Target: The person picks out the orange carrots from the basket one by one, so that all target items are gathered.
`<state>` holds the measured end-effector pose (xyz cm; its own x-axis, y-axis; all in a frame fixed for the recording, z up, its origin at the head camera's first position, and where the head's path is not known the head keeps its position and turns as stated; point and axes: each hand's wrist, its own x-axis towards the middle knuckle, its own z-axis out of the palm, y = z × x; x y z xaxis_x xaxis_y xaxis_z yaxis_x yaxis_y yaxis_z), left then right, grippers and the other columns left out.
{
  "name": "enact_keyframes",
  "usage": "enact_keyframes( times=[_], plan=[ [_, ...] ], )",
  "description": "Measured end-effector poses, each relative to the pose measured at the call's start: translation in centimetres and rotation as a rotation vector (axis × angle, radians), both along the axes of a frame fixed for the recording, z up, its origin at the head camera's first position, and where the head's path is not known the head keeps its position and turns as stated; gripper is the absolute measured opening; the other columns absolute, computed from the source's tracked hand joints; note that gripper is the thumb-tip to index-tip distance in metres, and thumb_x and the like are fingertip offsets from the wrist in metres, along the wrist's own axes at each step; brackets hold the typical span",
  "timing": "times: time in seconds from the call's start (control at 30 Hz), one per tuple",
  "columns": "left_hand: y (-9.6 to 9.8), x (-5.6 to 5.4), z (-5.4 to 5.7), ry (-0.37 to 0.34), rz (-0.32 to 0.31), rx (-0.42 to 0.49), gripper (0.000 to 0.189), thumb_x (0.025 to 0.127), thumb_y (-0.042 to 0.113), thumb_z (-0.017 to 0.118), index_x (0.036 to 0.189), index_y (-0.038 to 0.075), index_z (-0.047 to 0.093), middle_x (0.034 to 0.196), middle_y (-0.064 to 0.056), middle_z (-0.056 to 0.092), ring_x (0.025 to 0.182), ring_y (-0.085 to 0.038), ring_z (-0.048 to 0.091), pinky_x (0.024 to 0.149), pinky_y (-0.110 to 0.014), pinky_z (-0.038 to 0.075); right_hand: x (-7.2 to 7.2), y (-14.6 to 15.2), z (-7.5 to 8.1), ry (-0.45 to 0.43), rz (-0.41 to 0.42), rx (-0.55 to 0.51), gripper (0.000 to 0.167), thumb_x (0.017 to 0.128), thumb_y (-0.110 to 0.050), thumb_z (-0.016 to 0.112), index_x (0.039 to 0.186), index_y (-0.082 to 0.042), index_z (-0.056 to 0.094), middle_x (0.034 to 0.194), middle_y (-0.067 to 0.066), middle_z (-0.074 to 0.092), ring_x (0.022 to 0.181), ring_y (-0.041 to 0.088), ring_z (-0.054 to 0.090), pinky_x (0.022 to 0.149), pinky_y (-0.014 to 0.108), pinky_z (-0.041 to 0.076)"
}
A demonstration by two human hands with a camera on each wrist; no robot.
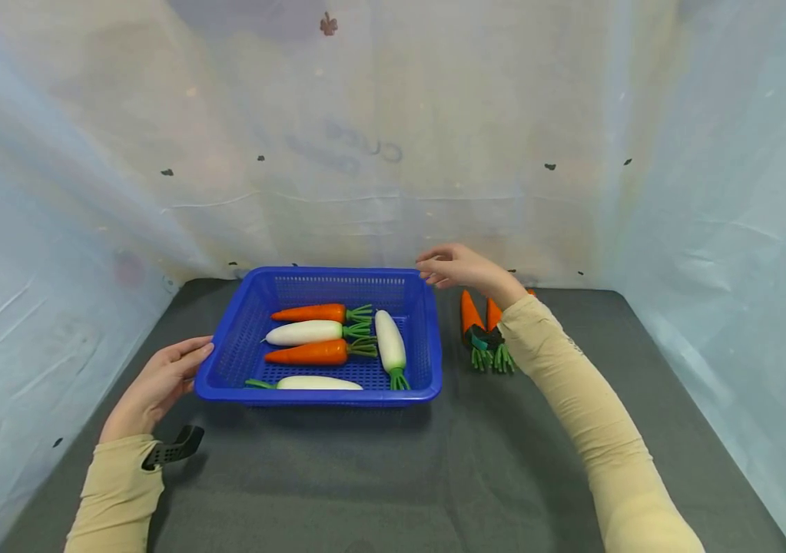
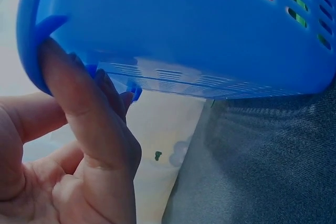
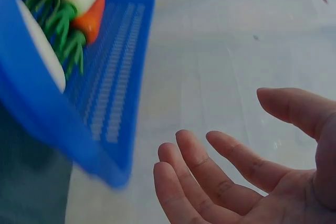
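A blue perforated plastic basket (image 1: 316,396) stands on the dark cloth in front of me. Inside lie two orange carrots (image 1: 306,354) with green stalks and three white radishes (image 1: 390,340); one radish is partly hidden by the near rim. My left hand (image 1: 164,378) holds the basket's left rim, its fingers hooked beneath the edge in the left wrist view. Just off the far right corner hovers my right hand (image 1: 462,267), with nothing in it. The right wrist view shows its fingers spread and loosely bent, apart from the basket.
Right of the basket, more carrots (image 1: 471,313) lie with green tops toward me, partly covered by my right forearm. A dark wristband (image 1: 174,448) circles my left wrist. Pale plastic sheeting (image 1: 393,153) walls in the back and both sides of the dark table surface (image 1: 337,476).
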<state>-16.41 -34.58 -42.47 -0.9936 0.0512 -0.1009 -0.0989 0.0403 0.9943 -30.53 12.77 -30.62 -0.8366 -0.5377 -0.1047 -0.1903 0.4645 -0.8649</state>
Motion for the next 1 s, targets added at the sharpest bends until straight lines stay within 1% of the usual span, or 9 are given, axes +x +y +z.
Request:
enact_keyframes(
  times=[0.13, 0.2, 0.33, 0.47, 0.63, 0.7, 0.83, 0.93, 1.0],
  plan=[
    [0.1, 0.1, 0.1, -0.001, 0.001, 0.006, 0.022, 0.098, 0.026, 0.055, 0.118, 0.017, 0.055, 0.096, 0.005, 0.069, 0.083, -0.011, 0.067, 0.070, -0.027, 0.054, 0.1, -2.5, -0.8, -0.035, 0.060, -0.006, 0.045, 0.099, -0.026, 0.054, 0.136, -0.001, 0.049, 0.122, 0.018, 0.059, 0.109, 0.031, 0.057, 0.094, 0.044, 0.045],
    [0.1, 0.1, 0.1, -0.003, -0.001, 0.007, 0.022, 0.098, 0.026, 0.055, 0.119, 0.017, 0.055, 0.096, 0.005, 0.069, 0.083, -0.011, 0.067, 0.070, -0.027, 0.054, 0.1, -3.6, -1.2, -0.042, 0.081, 0.007, 0.045, 0.099, -0.028, 0.055, 0.136, -0.002, 0.049, 0.118, 0.014, 0.061, 0.106, 0.028, 0.059, 0.091, 0.040, 0.047],
    [0.1, 0.1, 0.1, -0.009, -0.009, 0.010, 0.022, 0.099, 0.026, 0.055, 0.118, 0.017, 0.055, 0.097, 0.005, 0.069, 0.084, -0.011, 0.067, 0.070, -0.028, 0.054, 0.4, -5.7, -2.1, -0.062, 0.121, 0.024, 0.044, 0.099, -0.028, 0.055, 0.134, -0.003, 0.051, 0.113, 0.012, 0.062, 0.107, 0.031, 0.059, 0.086, 0.036, 0.050],
    [0.1, 0.2, 0.0, -0.018, -0.009, 0.007, 0.024, 0.098, 0.027, 0.055, 0.119, 0.016, 0.055, 0.097, 0.004, 0.069, 0.084, -0.011, 0.066, 0.071, -0.028, 0.054, 0.8, -7.5, -3.0, -0.088, 0.156, 0.038, 0.041, 0.098, -0.028, 0.056, 0.132, -0.005, 0.053, 0.115, 0.014, 0.062, 0.104, 0.028, 0.060, 0.091, 0.042, 0.047],
    [0.1, 0.2, -0.1, -0.023, -0.004, 0.014, 0.025, 0.098, 0.028, 0.055, 0.120, 0.016, 0.054, 0.097, 0.004, 0.069, 0.085, -0.011, 0.066, 0.071, -0.029, 0.054, 1.4, -9.3, -4.1, -0.086, 0.205, 0.072, 0.036, 0.098, -0.028, 0.057, 0.126, -0.007, 0.057, 0.109, 0.015, 0.063, 0.093, 0.021, 0.061, 0.093, 0.046, 0.045],
    [0.2, 0.2, -0.1, -0.020, -0.004, 0.015, 0.025, 0.098, 0.028, 0.055, 0.120, 0.016, 0.055, 0.097, 0.004, 0.069, 0.085, -0.011, 0.066, 0.071, -0.029, 0.054, 1.5, -9.9, -4.6, -0.075, 0.222, 0.094, 0.034, 0.097, -0.028, 0.057, 0.124, -0.007, 0.059, 0.105, 0.015, 0.064, 0.087, 0.020, 0.061, 0.092, 0.047, 0.046],
    [0.2, 0.3, 0.0, -0.011, -0.008, 0.013, 0.025, 0.099, 0.027, 0.055, 0.121, 0.015, 0.054, 0.097, 0.004, 0.069, 0.084, -0.012, 0.067, 0.070, -0.029, 0.054, 1.5, -10.9, -5.1, -0.051, 0.251, 0.151, 0.033, 0.097, -0.029, 0.057, 0.120, -0.006, 0.062, 0.109, 0.019, 0.063, 0.080, 0.019, 0.058, 0.081, 0.037, 0.050],
    [0.2, 0.3, 0.0, -0.008, -0.010, 0.005, 0.026, 0.099, 0.027, 0.054, 0.121, 0.014, 0.053, 0.097, 0.004, 0.069, 0.084, -0.012, 0.067, 0.070, -0.029, 0.054, 1.5, -11.5, -5.3, -0.043, 0.272, 0.183, 0.034, 0.097, -0.029, 0.057, 0.121, -0.006, 0.062, 0.115, 0.021, 0.062, 0.088, 0.026, 0.060, 0.077, 0.032, 0.050],
    [0.2, 0.2, 0.0, -0.008, -0.008, 0.002, 0.026, 0.099, 0.027, 0.054, 0.121, 0.014, 0.053, 0.097, 0.004, 0.069, 0.084, -0.011, 0.067, 0.070, -0.029, 0.054, 1.4, -11.9, -5.5, -0.058, 0.285, 0.188, 0.036, 0.096, -0.030, 0.058, 0.122, -0.005, 0.061, 0.116, 0.021, 0.061, 0.098, 0.032, 0.060, 0.083, 0.037, 0.049]
  ],
)
